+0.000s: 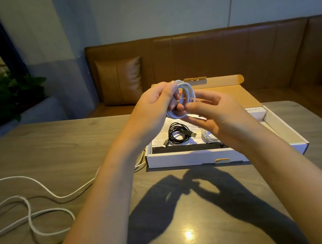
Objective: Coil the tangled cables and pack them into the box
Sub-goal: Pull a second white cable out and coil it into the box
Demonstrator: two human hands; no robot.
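White cable (181,99), wound into a small coil, sits above the open box (192,157), held in front of us. Our left hand (154,106) grips the coil, fingers curled through its loops. Our right hand (215,115) meets it from the other side, thumb and forefinger pinching the coil's lower edge, the remaining fingers loosely spread. Inside the box a coiled black cable (178,134) lies on a printed sheet, and another white coil (208,136) peeks from behind our right hand. On the wooden table (77,135) to our left, a long pale cable (28,209) sprawls uncoiled in loose loops.
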